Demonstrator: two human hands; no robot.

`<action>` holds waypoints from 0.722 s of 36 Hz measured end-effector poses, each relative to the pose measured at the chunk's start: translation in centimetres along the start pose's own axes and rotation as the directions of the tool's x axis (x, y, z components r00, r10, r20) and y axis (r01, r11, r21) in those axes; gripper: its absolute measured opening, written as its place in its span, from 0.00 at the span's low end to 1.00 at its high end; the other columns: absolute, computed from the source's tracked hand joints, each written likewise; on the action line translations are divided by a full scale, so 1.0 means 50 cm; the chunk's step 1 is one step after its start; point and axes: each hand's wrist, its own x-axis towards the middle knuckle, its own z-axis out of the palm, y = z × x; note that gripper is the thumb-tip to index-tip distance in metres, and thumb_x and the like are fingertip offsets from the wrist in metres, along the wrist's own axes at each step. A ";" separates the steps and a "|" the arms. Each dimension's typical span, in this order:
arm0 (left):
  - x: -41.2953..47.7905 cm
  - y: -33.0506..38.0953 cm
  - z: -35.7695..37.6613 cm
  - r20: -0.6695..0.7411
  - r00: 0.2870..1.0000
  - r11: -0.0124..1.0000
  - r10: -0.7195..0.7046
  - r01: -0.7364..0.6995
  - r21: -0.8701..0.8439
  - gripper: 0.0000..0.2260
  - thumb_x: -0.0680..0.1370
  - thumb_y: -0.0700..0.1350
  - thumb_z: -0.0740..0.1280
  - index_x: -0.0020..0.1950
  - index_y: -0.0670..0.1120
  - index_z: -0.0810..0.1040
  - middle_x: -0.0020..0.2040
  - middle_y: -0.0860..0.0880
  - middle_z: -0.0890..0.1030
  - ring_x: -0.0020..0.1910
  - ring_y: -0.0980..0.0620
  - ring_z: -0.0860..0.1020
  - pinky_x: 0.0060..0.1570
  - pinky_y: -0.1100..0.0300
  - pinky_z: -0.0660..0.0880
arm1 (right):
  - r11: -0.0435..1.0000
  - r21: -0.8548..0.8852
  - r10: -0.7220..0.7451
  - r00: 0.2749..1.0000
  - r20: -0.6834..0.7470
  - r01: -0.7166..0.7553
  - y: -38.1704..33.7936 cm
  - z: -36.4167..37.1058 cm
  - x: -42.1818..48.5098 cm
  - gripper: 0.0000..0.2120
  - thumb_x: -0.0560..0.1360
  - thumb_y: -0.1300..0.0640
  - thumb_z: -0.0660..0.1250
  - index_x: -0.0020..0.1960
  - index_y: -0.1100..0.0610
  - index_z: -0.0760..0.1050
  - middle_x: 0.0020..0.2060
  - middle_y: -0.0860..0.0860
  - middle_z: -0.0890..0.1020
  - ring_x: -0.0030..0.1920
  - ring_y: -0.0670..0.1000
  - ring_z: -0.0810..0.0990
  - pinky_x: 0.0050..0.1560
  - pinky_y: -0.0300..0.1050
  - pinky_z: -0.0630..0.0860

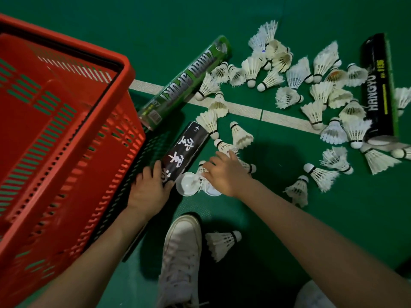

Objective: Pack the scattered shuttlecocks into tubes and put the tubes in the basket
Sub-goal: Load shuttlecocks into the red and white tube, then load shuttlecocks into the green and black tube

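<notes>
Green court floor (266,196) fills my view. My left hand (151,185) is wrapped round the near end of the black tube (189,145), which lies just beside the red basket (131,74). My right hand (224,174) rests on shuttlecocks (223,146) at the tube's mouth, by a clear cap (188,185). I cannot tell whether it pinches one. More shuttlecocks lie scattered between a green tube (189,76) and a HANGYU tube (378,90).

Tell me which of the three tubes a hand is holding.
The black tube with white calligraphy; the left hand grips its near end. The green tube and the HANGYU tube lie apart from both hands.
</notes>
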 end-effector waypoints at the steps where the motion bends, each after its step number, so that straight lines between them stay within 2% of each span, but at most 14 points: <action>1: -0.001 0.003 -0.001 -0.029 0.999 1.000 0.012 -0.013 -0.012 0.29 0.78 0.55 0.62 0.75 0.44 0.57 0.66 0.39 0.67 0.64 0.37 0.68 0.60 0.44 0.67 | 1.000 -0.020 0.013 1.000 0.003 -0.013 0.004 -0.001 -0.006 0.21 0.82 0.47 0.53 0.66 0.60 0.71 0.64 0.58 0.75 0.71 0.59 0.63 0.70 0.60 0.51; 4: -0.003 0.008 0.002 -0.187 0.976 0.993 0.108 -0.114 -0.023 0.23 0.75 0.53 0.66 0.65 0.42 0.70 0.60 0.39 0.72 0.58 0.37 0.71 0.57 0.43 0.70 | 0.996 -0.061 0.061 0.997 0.047 -0.059 0.016 -0.006 -0.020 0.21 0.82 0.47 0.50 0.66 0.57 0.71 0.66 0.55 0.73 0.73 0.55 0.60 0.71 0.63 0.48; 8: -0.002 0.050 -0.006 -0.246 0.936 0.965 0.251 -0.263 -0.014 0.21 0.73 0.49 0.69 0.62 0.42 0.73 0.61 0.40 0.73 0.59 0.38 0.71 0.59 0.46 0.69 | 0.995 -0.012 0.102 0.995 -0.015 -0.102 0.031 -0.009 -0.031 0.19 0.82 0.49 0.51 0.67 0.56 0.70 0.67 0.53 0.71 0.73 0.52 0.60 0.73 0.60 0.46; 14: 0.018 0.147 -0.015 -0.135 0.903 0.913 0.407 -0.403 0.063 0.15 0.76 0.48 0.63 0.62 0.47 0.75 0.60 0.46 0.76 0.59 0.43 0.73 0.57 0.52 0.67 | 0.991 0.035 0.133 0.986 -0.100 -0.130 0.064 -0.015 -0.052 0.15 0.81 0.53 0.55 0.63 0.56 0.72 0.65 0.52 0.72 0.71 0.52 0.61 0.73 0.58 0.49; 19: 0.041 0.224 -0.026 -0.066 0.871 0.870 0.487 -0.476 0.132 0.15 0.78 0.48 0.62 0.64 0.47 0.73 0.60 0.46 0.75 0.60 0.43 0.73 0.59 0.52 0.68 | 0.976 0.108 0.205 0.968 -0.146 -0.190 0.116 -0.027 -0.080 0.13 0.80 0.54 0.57 0.63 0.54 0.73 0.63 0.51 0.73 0.69 0.52 0.63 0.73 0.57 0.51; 26: 0.072 0.361 -0.052 0.011 0.824 0.802 0.566 -0.554 0.222 0.17 0.78 0.46 0.61 0.65 0.45 0.71 0.60 0.44 0.74 0.60 0.42 0.73 0.55 0.51 0.71 | 0.940 0.165 0.338 0.884 -0.323 -0.299 0.224 -0.044 -0.120 0.14 0.77 0.57 0.61 0.62 0.56 0.74 0.60 0.53 0.75 0.66 0.55 0.68 0.67 0.53 0.61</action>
